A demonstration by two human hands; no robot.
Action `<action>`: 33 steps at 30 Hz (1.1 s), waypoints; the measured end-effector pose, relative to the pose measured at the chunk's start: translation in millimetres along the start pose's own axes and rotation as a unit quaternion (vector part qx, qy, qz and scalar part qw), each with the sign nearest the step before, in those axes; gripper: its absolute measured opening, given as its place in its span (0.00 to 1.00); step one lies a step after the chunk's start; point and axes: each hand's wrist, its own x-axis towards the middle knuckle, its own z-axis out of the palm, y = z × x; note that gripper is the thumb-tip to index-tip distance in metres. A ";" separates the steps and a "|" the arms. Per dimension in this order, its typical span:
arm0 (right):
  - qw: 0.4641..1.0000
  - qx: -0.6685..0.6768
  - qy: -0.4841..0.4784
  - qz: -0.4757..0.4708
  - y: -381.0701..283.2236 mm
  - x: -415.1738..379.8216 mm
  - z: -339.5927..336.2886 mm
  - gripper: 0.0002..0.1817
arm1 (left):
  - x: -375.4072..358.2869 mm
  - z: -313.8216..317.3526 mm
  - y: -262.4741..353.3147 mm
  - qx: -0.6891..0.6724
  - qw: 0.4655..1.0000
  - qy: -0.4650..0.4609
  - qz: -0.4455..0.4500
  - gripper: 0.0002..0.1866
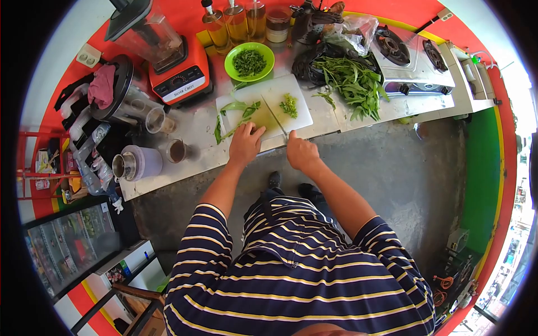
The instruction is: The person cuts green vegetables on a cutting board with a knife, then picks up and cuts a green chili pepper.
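A white cutting board [300, 92] lies on the steel counter in front of me. My right hand [302, 152] is closed around the handle of a knife [273, 116], whose blade points away across the board. At the board's near left, my left hand [245, 144] has its fingers bent over the stems of some leafy greens [246, 113]; the exact grip is partly hidden. Right of the blade sits a small pile of chopped green stems [288, 105]. Behind the board, a bright green bowl [269, 71] holds chopped dark greens [249, 63].
A large bunch of leafy greens [353, 84] spills from a black plastic bag [307, 64] at right, beside a gas stove [414, 61]. A red blender [179, 84], oil bottles [235, 25], a glass [176, 150] and a steel-topped container [140, 162] stand around the left and back.
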 end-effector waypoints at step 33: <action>0.990 0.132 -0.032 0.041 -28.2 18.0 -5.7 0.19 | -2.1 0.8 -3.3 0.004 1.000 -0.015 -0.016 0.18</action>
